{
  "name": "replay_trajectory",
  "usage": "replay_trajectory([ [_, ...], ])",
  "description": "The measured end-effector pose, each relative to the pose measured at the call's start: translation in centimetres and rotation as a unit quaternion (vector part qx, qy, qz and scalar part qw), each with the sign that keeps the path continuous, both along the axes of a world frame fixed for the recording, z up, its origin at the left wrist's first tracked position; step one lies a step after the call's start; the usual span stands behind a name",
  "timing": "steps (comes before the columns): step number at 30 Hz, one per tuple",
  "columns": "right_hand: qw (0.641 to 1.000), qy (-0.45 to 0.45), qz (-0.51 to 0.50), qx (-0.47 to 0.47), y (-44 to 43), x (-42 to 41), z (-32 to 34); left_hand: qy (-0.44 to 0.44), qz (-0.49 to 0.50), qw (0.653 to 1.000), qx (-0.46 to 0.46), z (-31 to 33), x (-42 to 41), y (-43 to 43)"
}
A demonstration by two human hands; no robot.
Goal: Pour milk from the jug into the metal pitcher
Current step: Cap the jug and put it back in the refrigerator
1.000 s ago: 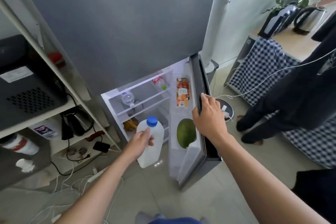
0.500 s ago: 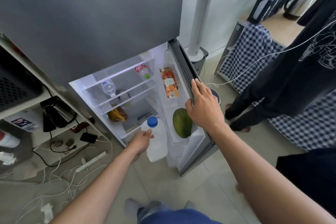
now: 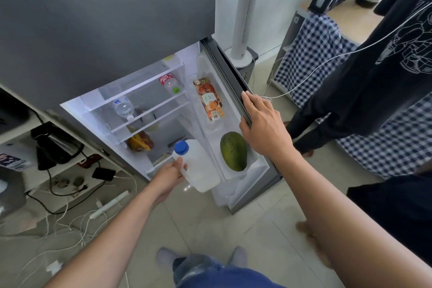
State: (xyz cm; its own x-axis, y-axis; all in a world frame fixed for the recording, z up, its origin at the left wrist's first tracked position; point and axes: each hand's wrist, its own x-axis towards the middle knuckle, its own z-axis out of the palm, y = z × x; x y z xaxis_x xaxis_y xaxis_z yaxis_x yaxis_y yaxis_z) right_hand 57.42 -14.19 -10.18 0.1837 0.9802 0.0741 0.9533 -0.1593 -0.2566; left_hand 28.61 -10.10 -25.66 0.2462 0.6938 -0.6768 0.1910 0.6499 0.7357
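"Two hands busy?"
"Both. Fridge door (image 3: pixel 224 63): its outer edge has the right hand (image 3: pixel 264 128) curled over it. Jug (image 3: pixel 201 168), tilted, cap (image 3: pixel 181 147) uppermost, hangs by the door shelf (image 3: pixel 253 163)'s lower corner beside the mango (image 3: pixel 233 151), left hand (image 3: pixel 168 176) gripping its near side."
"Pitcher?"
"Nowhere visible; pouring looks unstarted."

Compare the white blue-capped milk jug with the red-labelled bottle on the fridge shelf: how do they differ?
The white plastic milk jug has a blue cap; the clear red-labelled bottle has a green one. The jug is opaque white, the bottle see-through. The left hand grips the jug in front of the grey fridge; the bottle lies untouched on a shelf. Both are capped.
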Motion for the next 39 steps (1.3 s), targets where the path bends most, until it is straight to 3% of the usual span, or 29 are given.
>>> replay_trajectory([
  [17,1.0,0.001,-0.013,-0.001,-0.1,-0.1,0.0,-0.126,0.071,0.988,-0.06,-3.4,2.6,1.4],
  [25,0.999,0.032,-0.027,0.006,0.1,-1.8,-0.1,-0.016,-0.08,0.997,0.006,-3.8,5.4,-0.1],
  [33,0.997,0.062,-0.04,-0.01,0.4,-2.8,-0.4,0.067,-0.268,0.959,0.062,-2.2,5.9,-1.3],
  [39,0.994,0.095,-0.045,-0.012,0.7,-4.0,-0.8,0.103,-0.242,0.959,0.106,-1.8,4.8,-1.9],
])
